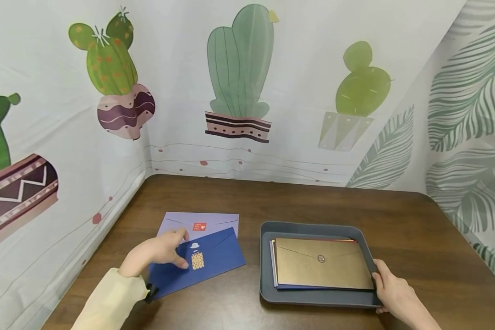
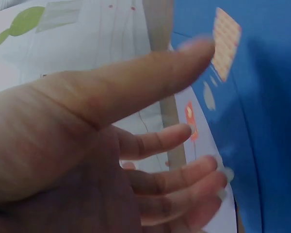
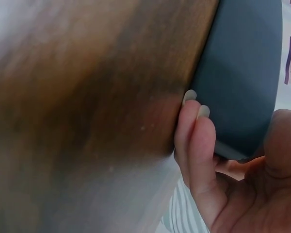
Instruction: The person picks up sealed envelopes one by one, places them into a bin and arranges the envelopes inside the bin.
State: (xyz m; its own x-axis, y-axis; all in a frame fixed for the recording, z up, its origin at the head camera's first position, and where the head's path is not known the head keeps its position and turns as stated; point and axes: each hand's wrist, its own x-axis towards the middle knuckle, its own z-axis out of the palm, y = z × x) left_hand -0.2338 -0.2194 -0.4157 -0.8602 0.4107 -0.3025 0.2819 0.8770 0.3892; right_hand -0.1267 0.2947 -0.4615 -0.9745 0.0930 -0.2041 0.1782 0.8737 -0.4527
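Note:
Over a dark blue envelope (image 1: 220, 256) on the left of the table, my left hand (image 1: 161, 250) hovers with thumb and fingers spread apart. Nothing lies between them in the left wrist view, where the blue envelope (image 2: 276, 121) fills the right side. The blue envelope carries a patterned gold sticker and overlaps a lilac envelope (image 1: 222, 220) with a red sticker. My right hand (image 1: 398, 291) grips the right edge of a dark grey tray (image 1: 309, 228), thumb at the rim. In the right wrist view its fingers (image 3: 201, 150) curl under the tray's side.
Inside the tray a gold envelope (image 1: 326, 270) with a round dark sticker tops a stack of several envelopes. The brown wooden table (image 1: 247, 192) meets a white cloth (image 1: 177, 114) printed with cacti and leaves at the back and sides.

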